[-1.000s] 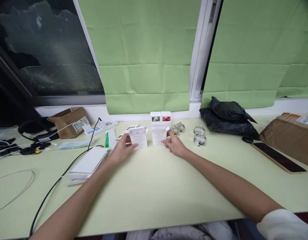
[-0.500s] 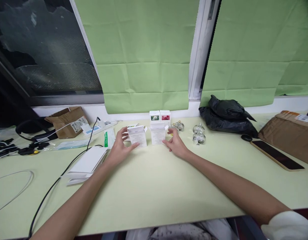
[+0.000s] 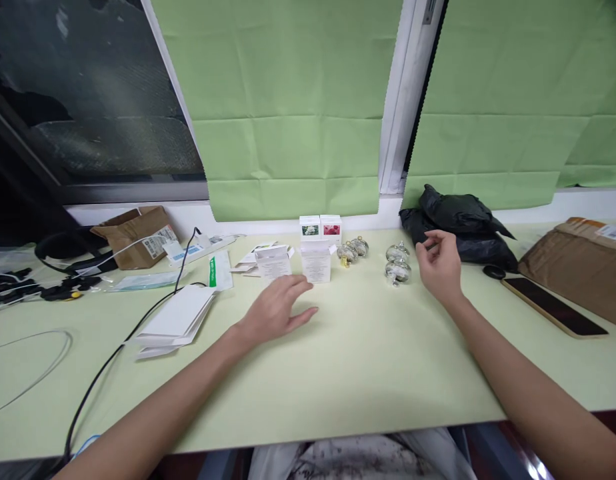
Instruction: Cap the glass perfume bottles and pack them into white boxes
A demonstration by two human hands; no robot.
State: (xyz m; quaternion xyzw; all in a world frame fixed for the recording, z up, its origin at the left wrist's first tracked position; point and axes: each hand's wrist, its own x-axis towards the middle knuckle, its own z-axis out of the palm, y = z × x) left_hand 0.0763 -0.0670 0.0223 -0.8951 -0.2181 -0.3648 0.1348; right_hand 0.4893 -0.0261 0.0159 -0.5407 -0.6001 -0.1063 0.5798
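Two white printed cartons stand upright side by side mid-table, with flaps up: a left carton and a right carton. My left hand hovers in front of them, fingers spread and holding nothing, covering the left carton's lower corner. Raised at the right, my right hand has loosely bent fingers and nothing visible in them. Just left of it lie two shiny round glass pieces with metal tops, a rear piece and a front piece. Similar glass pieces with gold-coloured parts lie beside the right carton.
Behind the cartons, two small boxes with flower pictures stand by the wall. Flattened white cartons, a black cable and an open brown box are leftward. Rightward lie a black plastic bag, a phone and a brown parcel.
Both hands have let go of the cartons, which stay standing. My left hand has moved right and nearer to me; my right hand has swung right, past the glass pieces.
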